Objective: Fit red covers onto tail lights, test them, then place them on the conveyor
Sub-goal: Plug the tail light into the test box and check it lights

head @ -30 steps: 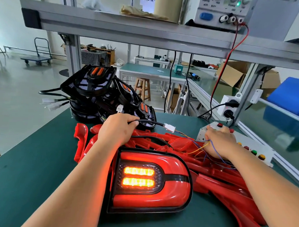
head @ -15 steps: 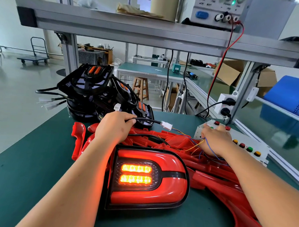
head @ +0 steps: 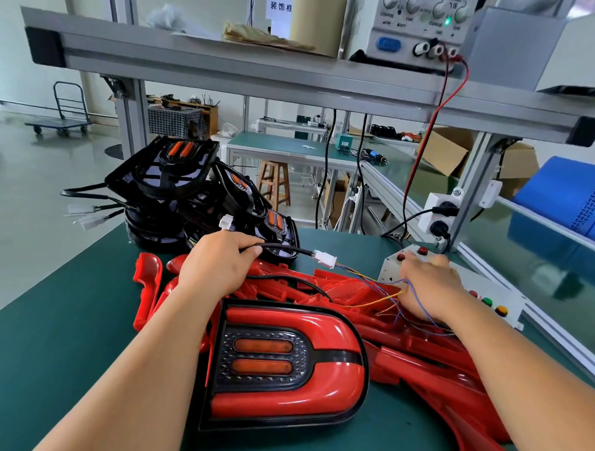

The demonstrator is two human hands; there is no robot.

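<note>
A tail light (head: 284,368) with its red cover fitted lies on the green table between my forearms; its two amber strips are dark. My left hand (head: 219,266) grips the light's black cable (head: 281,247), whose white connector (head: 324,259) joins thin coloured wires. My right hand (head: 426,285) rests on the white button box (head: 497,299), fingers on its top near the red buttons. Loose red covers (head: 430,360) lie piled beneath and to the right. Uncovered black tail lights (head: 175,189) are stacked at the back left.
A power supply (head: 424,26) stands on the aluminium shelf above, its red lead running down to the box. A socket block (head: 439,214) hangs on the right post. The glossy green conveyor (head: 543,266) runs along the right, with a blue object (head: 576,200) on it.
The tail light's amber strips and red glow, lit in both earlier frames, have gone dark. My right hand has shifted slightly on the button box. My left hand still holds the cable.
</note>
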